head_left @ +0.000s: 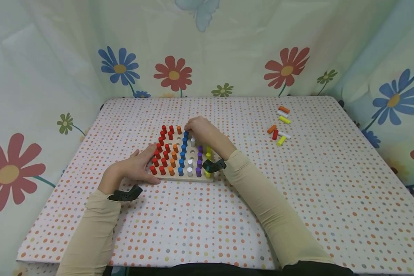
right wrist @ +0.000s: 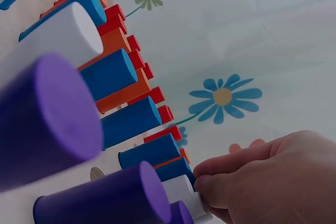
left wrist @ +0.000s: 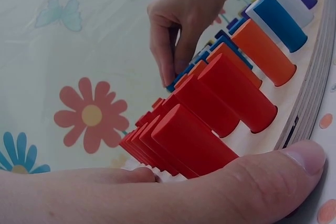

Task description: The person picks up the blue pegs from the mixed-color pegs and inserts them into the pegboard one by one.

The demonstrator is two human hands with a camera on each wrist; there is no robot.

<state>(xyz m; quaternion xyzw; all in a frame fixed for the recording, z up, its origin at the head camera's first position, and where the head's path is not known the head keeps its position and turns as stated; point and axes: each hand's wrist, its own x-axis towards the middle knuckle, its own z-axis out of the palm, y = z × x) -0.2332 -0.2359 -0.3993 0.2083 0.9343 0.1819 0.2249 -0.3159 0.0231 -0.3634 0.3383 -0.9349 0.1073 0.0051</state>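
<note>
A wooden pegboard (head_left: pixel 184 178) stands on the table with columns of red, orange, blue, white, purple and yellow pegs. My left hand (head_left: pixel 138 165) rests at its near left corner, fingers along the left side. In the left wrist view the straight thumb (left wrist: pixel 262 184) lies against the board's edge beside the red pegs (left wrist: pixel 191 142). At the far end of the blue column, my right hand (head_left: pixel 202 130) pinches the top of a blue peg (left wrist: pixel 176 83). In the right wrist view its fingertips (right wrist: pixel 207 182) partly hide that peg, beside a white peg (right wrist: pixel 181 192).
Loose pegs lie in two groups at the back right, among them a yellow peg (head_left: pixel 284 120) and a red peg (head_left: pixel 275 134). Some holes in the orange and white columns show bare. A dotted cloth (head_left: pixel 314 184) covers the table, with flowered curtains (head_left: pixel 227 46) around it.
</note>
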